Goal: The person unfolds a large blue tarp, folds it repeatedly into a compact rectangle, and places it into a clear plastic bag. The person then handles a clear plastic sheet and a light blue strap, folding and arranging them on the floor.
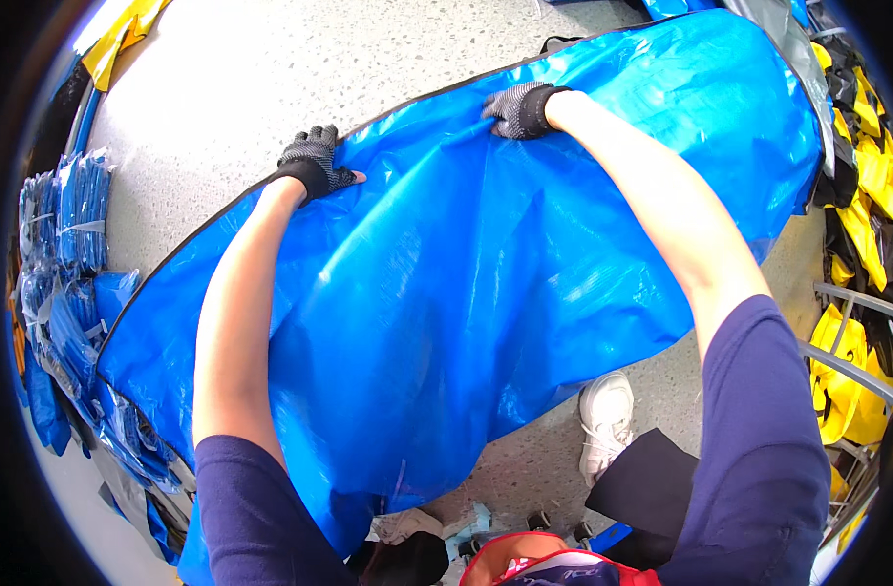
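A large glossy blue plastic sheet with a dark bound edge spreads across the middle, creased and sagging toward me. My left hand, in a dark fingerless-style glove, rests on its far edge. The fingers are apart and reach past the binding, with the thumb out to the side on the blue material. Farther right, my right hand, gloved the same way, lies just inside that edge. Its fingers are bent against the sheet, and creases gather at the fingertips, pinching a bit of the material.
Bundles of folded blue plastic are stacked at the left. Yellow and black items pile up on the right, beside a metal rack. Pale speckled floor shows beyond the sheet. A white shoe stands below its near edge.
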### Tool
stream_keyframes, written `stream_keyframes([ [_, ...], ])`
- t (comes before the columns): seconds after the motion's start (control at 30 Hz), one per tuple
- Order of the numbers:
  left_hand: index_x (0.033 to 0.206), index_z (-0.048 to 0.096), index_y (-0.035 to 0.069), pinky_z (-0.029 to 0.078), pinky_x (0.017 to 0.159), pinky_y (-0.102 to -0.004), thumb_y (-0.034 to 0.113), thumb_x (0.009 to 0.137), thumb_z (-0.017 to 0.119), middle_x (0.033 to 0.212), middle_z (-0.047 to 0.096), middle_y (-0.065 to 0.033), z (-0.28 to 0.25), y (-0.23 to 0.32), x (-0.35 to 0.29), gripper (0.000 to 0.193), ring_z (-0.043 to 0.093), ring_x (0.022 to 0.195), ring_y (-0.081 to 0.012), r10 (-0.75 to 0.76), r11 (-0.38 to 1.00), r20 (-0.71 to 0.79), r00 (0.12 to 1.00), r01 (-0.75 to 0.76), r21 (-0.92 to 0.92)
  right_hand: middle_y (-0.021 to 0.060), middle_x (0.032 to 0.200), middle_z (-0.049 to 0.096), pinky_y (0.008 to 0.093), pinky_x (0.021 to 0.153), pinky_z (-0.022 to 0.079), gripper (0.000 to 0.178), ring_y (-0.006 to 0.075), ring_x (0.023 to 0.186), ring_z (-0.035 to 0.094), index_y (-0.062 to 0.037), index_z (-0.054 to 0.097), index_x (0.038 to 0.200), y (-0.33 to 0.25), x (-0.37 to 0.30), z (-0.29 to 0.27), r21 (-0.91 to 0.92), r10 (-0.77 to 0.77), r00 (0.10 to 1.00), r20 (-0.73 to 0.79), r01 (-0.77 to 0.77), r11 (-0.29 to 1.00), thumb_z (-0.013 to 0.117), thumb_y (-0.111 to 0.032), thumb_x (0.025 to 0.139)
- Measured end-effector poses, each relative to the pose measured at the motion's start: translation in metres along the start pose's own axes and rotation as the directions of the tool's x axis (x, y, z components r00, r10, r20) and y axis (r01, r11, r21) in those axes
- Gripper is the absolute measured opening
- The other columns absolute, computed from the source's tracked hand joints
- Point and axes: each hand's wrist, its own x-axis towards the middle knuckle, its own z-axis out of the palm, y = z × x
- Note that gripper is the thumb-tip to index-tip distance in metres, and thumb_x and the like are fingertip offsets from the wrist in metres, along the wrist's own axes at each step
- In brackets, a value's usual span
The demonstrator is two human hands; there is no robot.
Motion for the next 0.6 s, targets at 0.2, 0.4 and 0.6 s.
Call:
stream_keyframes([
  [0.2, 0.133, 0.044, 0.007, 0.043, 0.097, -0.042, 0.051, 0.067, 0.069, 0.124, 0.054, -0.0222, 0.007, -0.033, 0.016, 0.083, 0.052, 0.116, -0.0356, -0.062, 0.987, 0.244, 0.968, 0.096, -0.13, 0.0161, 0.125, 0.056, 0.0407, 0.099, 0.041, 0.045, 0.0325, 0.114, 0.054, -0.0106, 0.05, 0.13, 0.017, 0.026, -0.02, 0.122, 0.178, 0.982, -0.057, -0.17, 0.978, 0.045, -0.033, 0.091],
  [0.4, 0.138, 0.038, 0.014, 0.042, 0.098, -0.0412, 0.047, 0.068, 0.072, 0.125, 0.053, -0.0231, 0.004, -0.02, 0.012, 0.084, 0.051, 0.117, -0.0357, -0.067, 0.993, 0.215, 0.974, 0.087, -0.081, 0.0118, 0.133, 0.048, 0.0527, 0.104, 0.029, 0.033, 0.0292, 0.125, 0.044, -0.0142, 0.063, 0.113, 0.0, 0.041, 0.0, -0.337, 0.195, 0.933, -0.302, -0.296, 0.894, 0.049, -0.029, 0.087],
  [0.6, 0.13, 0.045, 0.017, 0.048, 0.084, -0.0469, 0.033, 0.073, 0.071, 0.124, 0.053, -0.014, 0.023, -0.023, -0.014, 0.064, 0.059, 0.098, -0.0399, 0.14, 0.897, -0.311, 0.94, -0.253, -0.362, 0.0138, 0.138, 0.044, 0.0342, 0.101, 0.039, 0.036, 0.0303, 0.116, 0.051, -0.0052, 0.065, 0.108, 0.087, 0.054, 0.033, 0.203, 0.172, 0.906, -0.385, -0.099, 0.974, 0.054, -0.026, 0.081],
])
